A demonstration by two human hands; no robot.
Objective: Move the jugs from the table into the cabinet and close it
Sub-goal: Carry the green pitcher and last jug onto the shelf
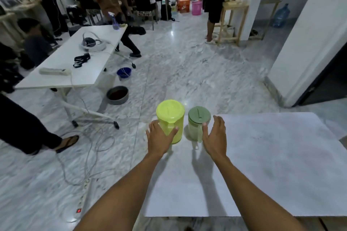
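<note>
Two lidded jugs stand side by side at the far left corner of a white table. The bigger one is a bright yellow-green jug; the smaller is a clear jug with a dull green lid. My left hand is spread open against the near side of the yellow-green jug, thumb touching its handle area. Just right of the small jug, my right hand is open with the thumb near its lid. Neither hand has closed around a jug. No cabinet is in view.
A second white table on wheels stands to the left with a headset and straps. On the floor are cables, a power strip, a dark basin and a blue bucket. Several people stand or sit at the back and left. A white wall is right.
</note>
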